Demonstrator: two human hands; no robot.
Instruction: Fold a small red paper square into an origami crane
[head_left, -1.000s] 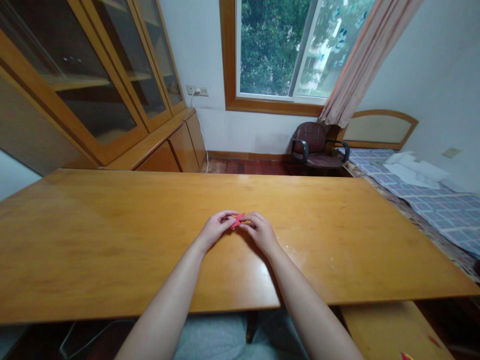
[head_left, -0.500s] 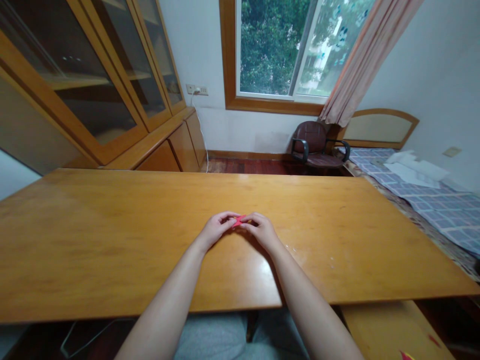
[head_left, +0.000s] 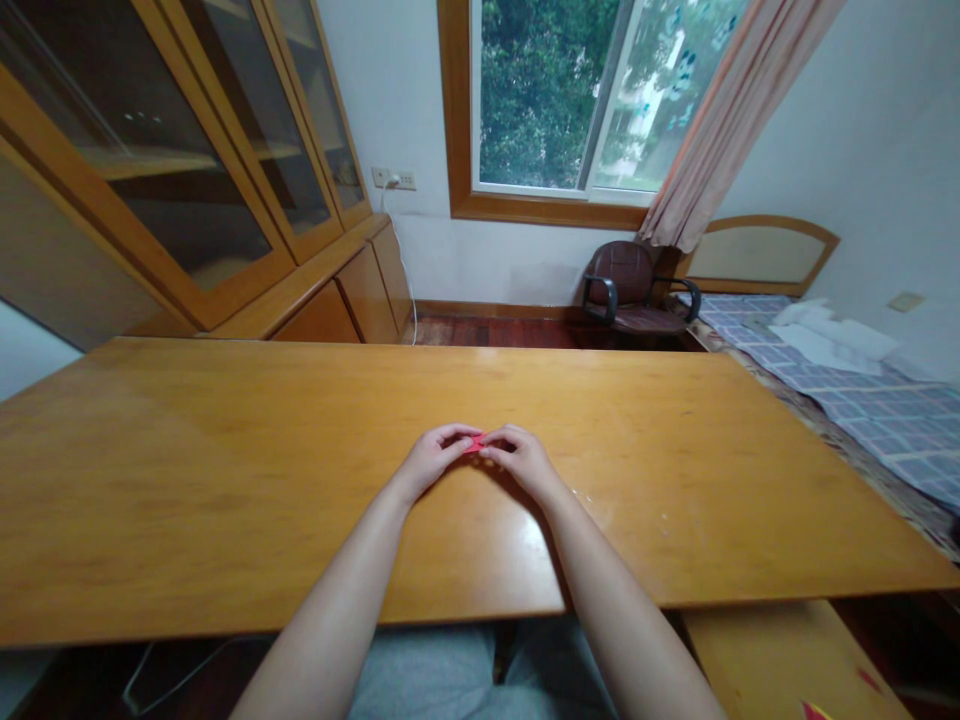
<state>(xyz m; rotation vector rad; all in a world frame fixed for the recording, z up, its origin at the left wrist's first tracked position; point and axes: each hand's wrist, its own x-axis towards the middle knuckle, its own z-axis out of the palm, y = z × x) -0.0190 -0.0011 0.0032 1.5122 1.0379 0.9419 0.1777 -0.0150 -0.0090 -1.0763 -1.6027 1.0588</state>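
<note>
Red piece point(head_left: 474, 444), that's what we've got out over the middle of a big wooden table point(head_left: 262, 500), which takes up most of our lower view. Past it there's a glass-fronted cabinet point(head_left: 330, 225) on the left, a bed point(head_left: 877, 420) with a checked cover on the right, and a dark red armchair point(head_left: 621, 272) near the bed. Our bare forearms point(head_left: 352, 580) reach over the near edge and angle in toward each other, so our left hand point(head_left: 431, 455) and right hand point(head_left: 525, 458) end up almost tip to tip. Fingers are curled in, not spread: our left thumb point(head_left: 457, 449) and forefinger are pinching the piece's left end, and our right thumb point(head_left: 496, 456) and forefinger are closed on its right end. Only a small strip of red shows in the gap between the two pinches; the rest is hidden behind our fingertips, so we can't tell its full shape, or whether it's touching the tabletop. Smallest of all, some pale specks point(head_left: 664, 524) dot the wood to the right of our right forearm.
</note>
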